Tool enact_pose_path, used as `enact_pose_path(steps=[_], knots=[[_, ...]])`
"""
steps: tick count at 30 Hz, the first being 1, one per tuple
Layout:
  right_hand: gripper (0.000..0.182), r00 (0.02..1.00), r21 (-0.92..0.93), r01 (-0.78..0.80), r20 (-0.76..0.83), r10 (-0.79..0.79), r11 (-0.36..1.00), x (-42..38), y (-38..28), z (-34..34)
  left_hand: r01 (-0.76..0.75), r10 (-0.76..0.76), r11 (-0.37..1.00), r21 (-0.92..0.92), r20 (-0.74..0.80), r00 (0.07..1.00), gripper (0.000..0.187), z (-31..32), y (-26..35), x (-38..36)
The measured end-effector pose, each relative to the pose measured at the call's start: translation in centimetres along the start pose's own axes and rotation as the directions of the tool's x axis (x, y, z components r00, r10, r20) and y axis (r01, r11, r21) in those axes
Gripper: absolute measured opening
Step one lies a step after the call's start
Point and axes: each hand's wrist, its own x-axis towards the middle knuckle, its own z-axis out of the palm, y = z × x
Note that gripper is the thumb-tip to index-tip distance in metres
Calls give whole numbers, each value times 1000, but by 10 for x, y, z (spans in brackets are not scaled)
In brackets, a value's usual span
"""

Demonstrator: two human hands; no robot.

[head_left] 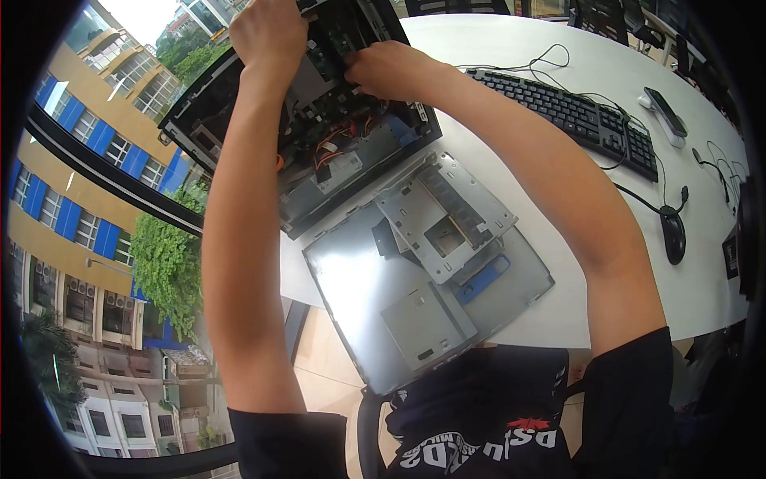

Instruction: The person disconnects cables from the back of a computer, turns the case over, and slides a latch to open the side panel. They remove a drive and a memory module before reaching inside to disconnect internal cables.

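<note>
An opened desktop computer case (363,185) lies at the top of the view, its boards, metal parts and orange-red wires (329,150) exposed. My left hand (270,36) is closed in a fist over the far left part of the case; whatever its fingers grip is hidden. Inside the case, to the right, my right hand (391,70) has its fingers curled around something near the boards that I cannot make out. Nearer my body lies a flat metal side panel (339,275). On it rest a metal drive bracket (411,223) with a blue lever (485,279) and a flat grey metal piece (423,326).
The white table (511,40) carries a black keyboard (558,112), a wired mouse (674,237) and a dark phone-like device (665,110) on a white piece. Loose cables run across the right side. A window frame (112,172) borders the left. Chairs stand beyond the table.
</note>
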Motion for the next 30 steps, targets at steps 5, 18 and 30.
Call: enact_pose_path(steps=[5,18,30], knots=[[13,995,37,47,-84,-44,998,1,3,1,-48,48,999,-12,-23,999,21,-3,-1,-3],[12,996,29,48,-78,-46,998,1,3,0,-21,20,999,24,36,999,28,-26,14,-12],[12,999,31,-20,-40,22,999,8,-3,-5,-107,109,993,55,-32,994,29,-2,-3,-5]])
